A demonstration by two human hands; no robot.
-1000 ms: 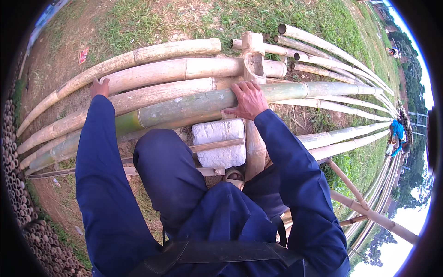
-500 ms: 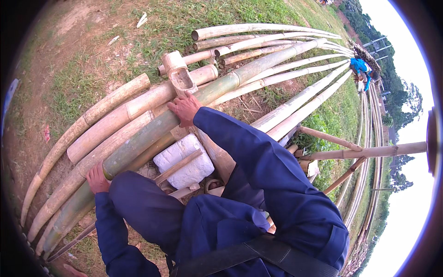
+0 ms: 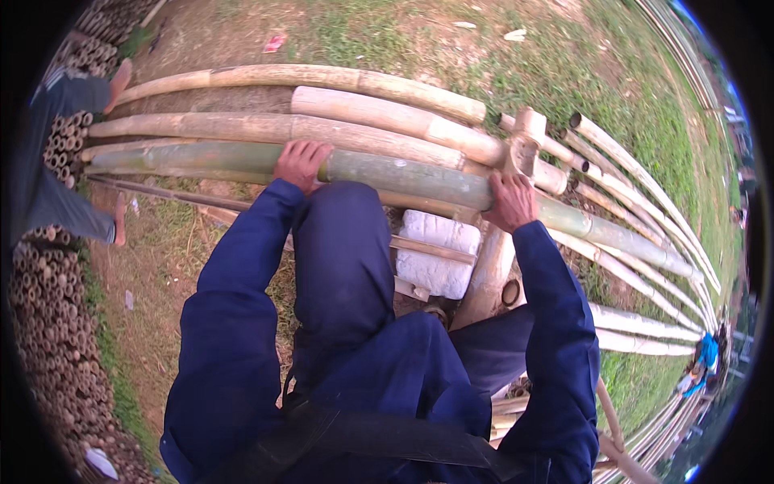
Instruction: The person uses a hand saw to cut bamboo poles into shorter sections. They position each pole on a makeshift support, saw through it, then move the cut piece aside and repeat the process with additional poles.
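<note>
A long green bamboo pole [image 3: 411, 177] lies crosswise over my knee. My left hand [image 3: 301, 164] is closed over its top, next to a node, with the thumb side hidden. Farther right, my right hand [image 3: 512, 200] grips the same pole, fingers curled over it from above. Just beyond that hand stands a short notched bamboo piece [image 3: 528, 133], set around a pale bamboo pole [image 3: 463, 139]. Below the green pole, between my legs, sits a white block [image 3: 439, 270] with a thin wooden strip [image 3: 431, 248] across it.
Pale bamboo poles [image 3: 637, 194] fan out to the far right, toward a person in blue [image 3: 708, 351]. At the left, another person's bare feet [image 3: 121, 85] and legs are near the poles' ends. Stacked bamboo [image 3: 52, 347] lines the left edge.
The view has swung left, bringing the other person's legs and the stacked bamboo into sight. Both my hands stay on the green pole.
</note>
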